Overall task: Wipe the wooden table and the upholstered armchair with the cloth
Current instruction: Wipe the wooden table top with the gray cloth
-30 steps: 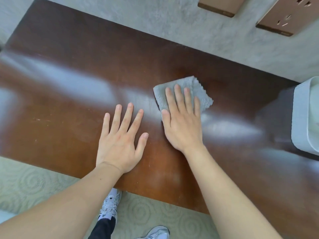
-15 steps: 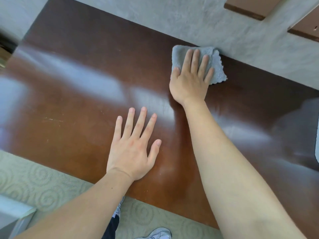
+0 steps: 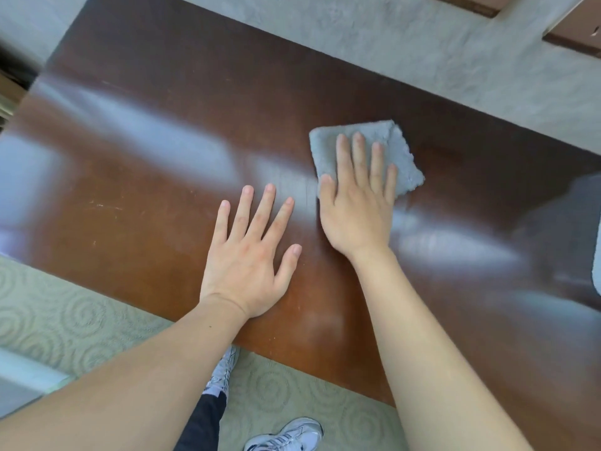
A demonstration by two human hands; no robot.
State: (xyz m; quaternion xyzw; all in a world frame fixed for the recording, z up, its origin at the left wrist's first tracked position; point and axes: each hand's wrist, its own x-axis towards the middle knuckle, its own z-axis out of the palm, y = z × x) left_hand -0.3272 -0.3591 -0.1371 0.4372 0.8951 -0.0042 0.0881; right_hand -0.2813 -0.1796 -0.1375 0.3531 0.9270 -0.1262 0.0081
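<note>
Half a second ago my right hand [image 3: 357, 203] had the cloth [image 3: 366, 154] pushed up against the far edge of the surface [image 3: 146, 190], right by the grey wall; now I have drawn both back toward me, so the cloth sits just right of the frame's centre, well short of that edge. My left hand [image 3: 250, 252] has stayed planted where it was, left of centre and nearer the front edge. Around me, the grey textured wall [image 3: 422, 53] runs across the top of the frame, with brown panels [image 3: 579, 34] in the upper right corner. A pale object [image 3: 597, 271] just shows at the right edge, too little of it to tell what it is. Below the surface's front edge lies a swirl-patterned carpet [image 3: 65, 320], and my white sneakers [image 3: 286, 437] show at the bottom of the frame. Nothing lies in the cloth's way on the glossy brown wood, only pale streaks of reflected light. My right hand lies flat on the grey cloth with straight fingers close together, pressing it down; the cloth's far and right borders stick out past my fingertips. My left hand is spread wide, palm down, touching bare wood and holding nothing, just beside the right.
</note>
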